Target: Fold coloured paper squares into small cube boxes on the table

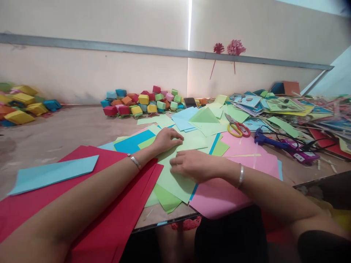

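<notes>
My left hand (166,139) rests on a light green paper sheet (175,179), its fingers curled and pressing down at the sheet's far part. My right hand (192,165) lies on the same sheet just nearer to me, fingers bent and pressed onto the paper. Both wrists wear a silver bangle. The green sheet lies over pink paper (219,197) and beside red sheets (109,219). A blue sheet (131,143) lies just left of my left hand.
Yellow-handled scissors (237,128) and a blue glue gun (267,140) with its cable lie to the right. Several coloured paper boxes (142,102) are heaped at the back, more boxes (19,106) at the far left. Picture cards (282,106) clutter the right. A light blue strip (52,173) lies on the red paper.
</notes>
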Motion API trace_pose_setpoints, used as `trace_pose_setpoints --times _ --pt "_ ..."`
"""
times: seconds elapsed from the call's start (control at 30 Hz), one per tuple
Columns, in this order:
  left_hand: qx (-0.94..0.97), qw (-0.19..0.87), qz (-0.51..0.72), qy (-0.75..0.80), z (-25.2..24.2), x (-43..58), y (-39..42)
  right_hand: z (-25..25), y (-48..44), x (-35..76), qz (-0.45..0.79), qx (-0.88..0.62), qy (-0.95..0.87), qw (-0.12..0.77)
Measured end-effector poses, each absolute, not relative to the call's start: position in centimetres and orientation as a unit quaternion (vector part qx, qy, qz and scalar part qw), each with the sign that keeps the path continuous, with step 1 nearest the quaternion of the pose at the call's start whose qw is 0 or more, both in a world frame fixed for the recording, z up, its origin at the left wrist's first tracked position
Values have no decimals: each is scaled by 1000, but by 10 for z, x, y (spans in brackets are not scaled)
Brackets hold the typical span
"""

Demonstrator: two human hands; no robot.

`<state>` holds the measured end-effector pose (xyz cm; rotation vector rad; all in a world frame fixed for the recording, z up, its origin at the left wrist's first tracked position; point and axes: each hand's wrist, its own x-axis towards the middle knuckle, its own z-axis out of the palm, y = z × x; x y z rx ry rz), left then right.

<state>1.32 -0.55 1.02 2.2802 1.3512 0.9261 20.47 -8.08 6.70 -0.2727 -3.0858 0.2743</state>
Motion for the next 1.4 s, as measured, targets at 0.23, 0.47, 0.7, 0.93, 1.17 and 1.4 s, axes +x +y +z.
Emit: trace_pose_setpoints --times 0.23,0.47,0.7,0.93,1.17,1.4 --pt "800 165 324 477 13 14 -8 83 -86 215 267 -118 -951 101" --pt "801 170 317 479 17 15 -10 98 -77 224 466 11 -884 -29" --pt "799 174 317 480 16 14 -8 92 -74 214 474 12 -876 -86" --pt "795 180 321 483 17 15 -10 95 -84 215 569 8 -815 -107" --pt "778 168 357 489 12 15 -10 75 -25 235 401 -341 -769 364" --pt "763 175 371 500 11 15 -10 55 7 247 153 -588 -782 140"
